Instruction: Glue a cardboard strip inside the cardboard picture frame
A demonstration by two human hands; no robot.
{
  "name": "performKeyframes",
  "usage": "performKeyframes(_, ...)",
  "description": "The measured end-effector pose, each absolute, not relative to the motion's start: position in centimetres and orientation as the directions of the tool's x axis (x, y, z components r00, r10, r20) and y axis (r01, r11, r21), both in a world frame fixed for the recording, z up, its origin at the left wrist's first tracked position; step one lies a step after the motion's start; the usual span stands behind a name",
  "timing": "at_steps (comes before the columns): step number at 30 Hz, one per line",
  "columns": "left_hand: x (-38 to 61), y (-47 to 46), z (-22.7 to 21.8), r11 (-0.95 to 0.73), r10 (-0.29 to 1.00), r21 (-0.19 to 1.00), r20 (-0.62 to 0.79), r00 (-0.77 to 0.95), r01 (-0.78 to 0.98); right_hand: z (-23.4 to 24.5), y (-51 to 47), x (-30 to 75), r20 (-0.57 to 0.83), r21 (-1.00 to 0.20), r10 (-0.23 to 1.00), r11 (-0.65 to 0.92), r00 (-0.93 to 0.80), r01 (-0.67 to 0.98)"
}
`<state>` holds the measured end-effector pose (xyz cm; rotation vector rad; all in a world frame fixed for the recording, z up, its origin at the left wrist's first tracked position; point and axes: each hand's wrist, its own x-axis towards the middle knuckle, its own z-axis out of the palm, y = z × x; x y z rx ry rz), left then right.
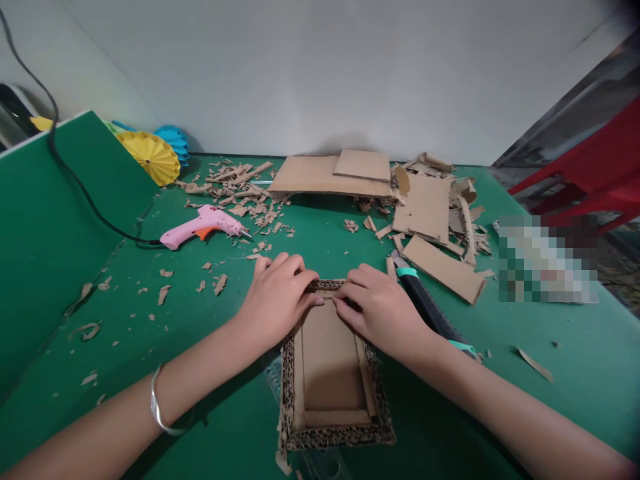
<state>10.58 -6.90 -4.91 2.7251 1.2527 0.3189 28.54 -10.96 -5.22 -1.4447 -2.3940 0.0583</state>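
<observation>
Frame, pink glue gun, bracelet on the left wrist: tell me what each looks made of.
The frame looks like brown corrugated cardboard, matte: its cut edges show fluted cells. The glue gun seems smooth moulded plastic, pink with an orange trigger. The bracelet looks like polished metal, silvery and glinting; which metal cannot be told.
</observation>
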Motion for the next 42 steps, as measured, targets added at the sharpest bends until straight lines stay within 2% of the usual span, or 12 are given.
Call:
performKeyframes(5,10.5,-6.9,-4.9,-0.658,0.750,0.233,0.123,0.649,0.716,-5.3,-10.8,28.6,0.271,-0.238,0.874,0.468,-0.405,0.851)
performKeyframes(15,10.8,-6.8,-4.5,-0.677,0.736,0.158,0.116,0.667,0.719,-5.2,-10.6,28.4,0.285,-0.257,0.876,0.462,-0.390,0.849)
performKeyframes(26,10.7,-6.9,-4.4,-0.670,0.742,0.157,0.123,0.659,0.726,-4.3,-10.1,29.6,0.207,-0.337,0.931,0.356,-0.300,0.871)
performKeyframes(34,10.3,-6.9,-4.5,-0.653,0.752,0.243,0.101,0.651,0.717,-3.9,-10.2,30.0,0.070,-0.379,0.947,0.316,-0.314,0.870)
performKeyframes(39,9.3,-7.1,-4.1,-0.626,0.753,0.342,0.031,0.657,0.701,-3.6,-10.2,29.8,0.036,-0.394,0.951,0.295,-0.306,0.870)
performKeyframes(42,9.1,-7.6,-3.9,-0.623,0.752,0.347,0.020,0.658,0.701,-3.7,-10.2,29.8,0.032,-0.396,0.949,0.300,-0.313,0.868)
